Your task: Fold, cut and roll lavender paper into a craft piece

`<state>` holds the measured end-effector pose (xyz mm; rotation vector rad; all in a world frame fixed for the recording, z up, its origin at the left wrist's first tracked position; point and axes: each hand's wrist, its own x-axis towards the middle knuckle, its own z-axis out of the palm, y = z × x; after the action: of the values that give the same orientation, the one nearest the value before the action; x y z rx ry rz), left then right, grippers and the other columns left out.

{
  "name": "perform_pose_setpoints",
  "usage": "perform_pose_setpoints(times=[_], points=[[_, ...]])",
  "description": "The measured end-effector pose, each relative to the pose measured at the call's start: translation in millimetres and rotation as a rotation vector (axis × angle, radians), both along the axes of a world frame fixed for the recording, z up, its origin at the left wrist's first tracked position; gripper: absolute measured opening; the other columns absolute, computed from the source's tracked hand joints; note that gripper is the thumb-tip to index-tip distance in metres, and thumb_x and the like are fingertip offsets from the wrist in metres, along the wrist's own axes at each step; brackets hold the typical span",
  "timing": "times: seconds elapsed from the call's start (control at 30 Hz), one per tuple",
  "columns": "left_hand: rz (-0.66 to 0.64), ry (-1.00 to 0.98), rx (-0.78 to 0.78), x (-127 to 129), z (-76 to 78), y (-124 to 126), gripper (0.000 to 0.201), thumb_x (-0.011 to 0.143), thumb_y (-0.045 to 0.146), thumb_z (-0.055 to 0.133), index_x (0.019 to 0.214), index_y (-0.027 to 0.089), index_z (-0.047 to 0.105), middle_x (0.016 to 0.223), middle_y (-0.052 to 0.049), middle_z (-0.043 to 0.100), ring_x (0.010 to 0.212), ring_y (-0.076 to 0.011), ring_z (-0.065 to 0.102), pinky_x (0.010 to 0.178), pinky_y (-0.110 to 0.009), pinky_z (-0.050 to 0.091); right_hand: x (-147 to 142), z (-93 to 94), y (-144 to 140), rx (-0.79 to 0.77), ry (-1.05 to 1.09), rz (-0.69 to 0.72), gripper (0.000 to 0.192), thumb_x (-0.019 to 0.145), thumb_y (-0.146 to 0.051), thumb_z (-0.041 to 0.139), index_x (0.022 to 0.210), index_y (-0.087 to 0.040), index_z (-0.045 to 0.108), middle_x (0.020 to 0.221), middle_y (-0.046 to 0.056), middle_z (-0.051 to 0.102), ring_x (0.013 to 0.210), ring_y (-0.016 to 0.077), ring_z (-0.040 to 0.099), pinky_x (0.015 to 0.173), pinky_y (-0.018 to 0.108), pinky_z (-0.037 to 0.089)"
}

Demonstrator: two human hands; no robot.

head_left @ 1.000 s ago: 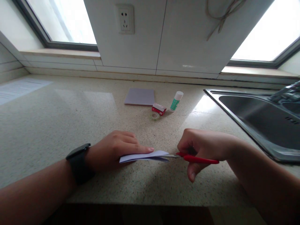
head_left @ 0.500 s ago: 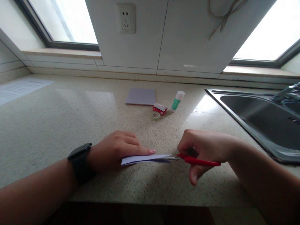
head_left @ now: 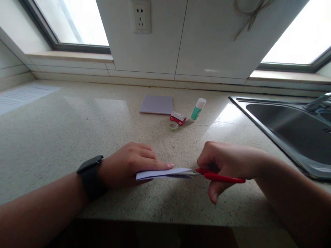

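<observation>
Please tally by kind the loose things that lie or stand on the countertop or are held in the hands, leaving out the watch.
Red-handled scissors: 1
Folded paper: 1
Glue stick: 1
Tape roll: 1
Small box: 1
Pale flat pad: 1
Printed sheet: 1
Total: 7

Ok so our view dips a touch and swings slightly left, leaving the wall outlet (head_left: 141, 17) higher and further right. The thumb of our right hand (head_left: 229, 158) hangs a bit lower under the red scissors (head_left: 223, 178), and the folded paper (head_left: 162, 173) looks less bowed on top.
</observation>
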<state>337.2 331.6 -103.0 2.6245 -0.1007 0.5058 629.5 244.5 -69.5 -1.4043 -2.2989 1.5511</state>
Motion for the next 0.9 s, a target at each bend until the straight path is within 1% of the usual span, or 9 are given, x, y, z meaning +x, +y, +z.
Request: perform_pose_setpoints(times=[0.1,0.2,0.3,0.37,0.43,0.53,0.7,0.9], points=[[0.002,-0.009,0.014,0,-0.8,-1,0.036,0.101,0.022,0.052,0.136,0.018,0.06,0.088,-0.006,0.075,0.074,-0.0165,0.063,0.067,-0.029,0.049,2,-1.6,0,-0.01,-0.004,-0.008,0.056,0.058,-0.061,0.089,0.056,-0.016,0.055,0.048,-0.008,0.045,0.044,0.0056,0.032,0.039,0.02,0.024],[0.028,-0.028,0.044,0,-0.7,-2,0.038,0.1,0.025,0.054,0.137,0.016,0.059,0.091,-0.008,0.075,0.076,-0.0172,0.065,0.068,-0.029,0.051,4,-3.4,1,-0.025,0.005,-0.006,0.055,0.058,-0.059,0.089,0.057,-0.016,0.054,0.048,-0.008,0.045,0.045,0.0058,0.032,0.039,0.02,0.024],[0.028,-0.041,0.029,0,-0.4,-3,0.038,0.101,0.026,0.055,0.137,0.016,0.058,0.102,-0.01,0.076,0.084,-0.0179,0.069,0.072,-0.03,0.053,5,-3.5,1,-0.029,0.024,-0.01,0.055,0.057,-0.059,0.09,0.056,-0.016,0.054,0.048,-0.008,0.044,0.045,0.0056,0.031,0.039,0.019,0.024],[0.005,-0.05,0.004,0,-0.6,-3,0.037,0.101,0.023,0.054,0.138,0.018,0.058,0.111,-0.01,0.076,0.092,-0.0181,0.07,0.077,-0.03,0.054,4,-2.5,1,-0.04,0.037,-0.015,0.056,0.056,-0.059,0.09,0.056,-0.016,0.054,0.047,-0.008,0.043,0.045,0.0054,0.031,0.039,0.019,0.024],[-0.008,-0.057,-0.011,0,-1.2,-3,0.038,0.101,0.019,0.052,0.139,0.019,0.057,0.115,-0.009,0.075,0.096,-0.0181,0.07,0.08,-0.03,0.054,3,-0.9,1,-0.045,0.049,-0.012,0.057,0.055,-0.06,0.09,0.056,-0.016,0.054,0.047,-0.008,0.044,0.044,0.0053,0.033,0.039,0.02,0.024],[-0.003,-0.051,0.001,0,-2.3,-3,0.04,0.101,0.018,0.051,0.141,0.02,0.056,0.115,-0.008,0.076,0.096,-0.0185,0.07,0.079,-0.031,0.054,0,1.5,0,-0.048,0.049,-0.003,0.058,0.055,-0.062,0.089,0.057,-0.016,0.055,0.048,-0.007,0.046,0.043,0.0053,0.034,0.039,0.02,0.024],[-0.002,-0.037,0.042,2,-2.0,-3,0.039,0.101,0.019,0.051,0.14,0.019,0.057,0.113,-0.008,0.076,0.092,-0.0187,0.069,0.077,-0.032,0.054,-4,3.2,1,-0.063,0.031,-0.005,0.058,0.055,-0.062,0.089,0.057,-0.016,0.054,0.048,-0.008,0.047,0.044,0.0054,0.035,0.039,0.019,0.024],[-0.001,-0.026,0.064,3,-0.6,-4,0.038,0.102,0.02,0.051,0.139,0.017,0.058,0.11,-0.007,0.077,0.089,-0.0189,0.068,0.076,-0.032,0.053,-7,2.8,2,-0.028,0.02,0.011,0.058,0.054,-0.063,0.089,0.057,-0.016,0.054,0.048,-0.008,0.046,0.044,0.0056,0.034,0.038,0.019,0.023]])
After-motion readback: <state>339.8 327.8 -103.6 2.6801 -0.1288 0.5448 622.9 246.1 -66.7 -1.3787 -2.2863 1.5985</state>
